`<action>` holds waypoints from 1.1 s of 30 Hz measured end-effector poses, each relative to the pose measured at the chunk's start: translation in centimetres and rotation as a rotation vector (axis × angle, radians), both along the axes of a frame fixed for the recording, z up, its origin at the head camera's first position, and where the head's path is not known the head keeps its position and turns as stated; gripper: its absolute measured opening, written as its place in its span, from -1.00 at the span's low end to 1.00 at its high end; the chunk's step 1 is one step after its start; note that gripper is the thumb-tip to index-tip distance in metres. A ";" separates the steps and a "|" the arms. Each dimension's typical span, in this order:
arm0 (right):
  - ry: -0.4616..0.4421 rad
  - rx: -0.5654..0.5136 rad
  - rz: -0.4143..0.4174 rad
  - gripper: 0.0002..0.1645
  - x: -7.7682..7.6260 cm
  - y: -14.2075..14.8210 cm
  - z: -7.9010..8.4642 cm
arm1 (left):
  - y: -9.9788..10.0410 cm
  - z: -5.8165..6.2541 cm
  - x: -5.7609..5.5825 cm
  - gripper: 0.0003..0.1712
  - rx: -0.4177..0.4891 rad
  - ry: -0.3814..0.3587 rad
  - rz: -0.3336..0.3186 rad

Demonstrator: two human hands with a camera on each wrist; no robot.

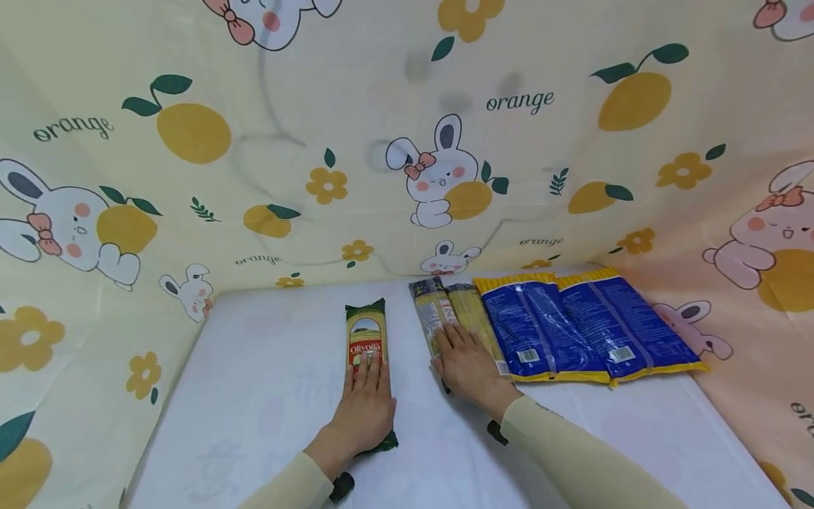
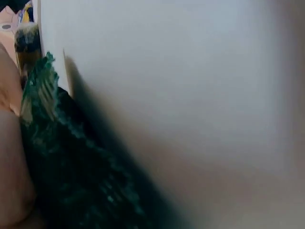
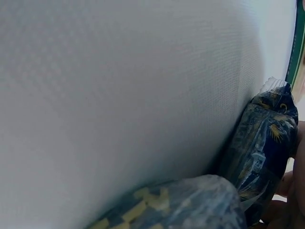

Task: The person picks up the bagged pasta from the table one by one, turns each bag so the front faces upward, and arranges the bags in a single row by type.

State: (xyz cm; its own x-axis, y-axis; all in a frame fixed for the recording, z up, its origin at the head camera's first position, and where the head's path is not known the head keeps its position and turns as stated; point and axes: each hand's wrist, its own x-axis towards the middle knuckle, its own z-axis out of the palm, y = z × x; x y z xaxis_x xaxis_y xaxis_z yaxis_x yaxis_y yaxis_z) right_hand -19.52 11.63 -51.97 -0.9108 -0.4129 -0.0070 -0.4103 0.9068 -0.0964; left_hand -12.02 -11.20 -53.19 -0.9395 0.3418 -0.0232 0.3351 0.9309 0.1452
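Note:
My left hand (image 1: 369, 410) lies on a green pack of pasta (image 1: 365, 325) with a red Olivoilà label, its fingers straight along the front. In the left wrist view the pack's crimped green end (image 2: 47, 119) shows beside the hand. My right hand (image 1: 470, 367) rests on a clear spaghetti pack (image 1: 431, 300) with dark blue ends, fingers stretched forward over it. Against that pack's right side lies a second spaghetti pack (image 1: 470, 311), partly under the hand. The right wrist view shows the dark blue end of one pack (image 3: 262, 138) close to the fingers.
Two blue packs with yellow edges, a left one (image 1: 534, 325) and a right one (image 1: 626, 318), lie overlapping to the right of the spaghetti. All lie on a white table (image 1: 267, 375). A cloth printed with rabbits and oranges (image 1: 356, 85) hangs behind and at the sides.

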 end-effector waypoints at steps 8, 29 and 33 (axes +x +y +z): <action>-0.015 0.000 0.000 -0.25 0.2 0.1 -0.1 | -4.4 0.3 -0.2 -0.17 -0.013 -0.064 -0.002; 0.016 0.008 -0.016 -0.24 0.4 -0.1 -0.5 | -17.1 0.0 0.7 -0.16 -0.006 -0.057 0.061; 0.011 0.011 -0.006 -0.24 0.4 0.2 -0.4 | -19.6 -0.1 1.3 -0.15 -0.001 -0.060 0.114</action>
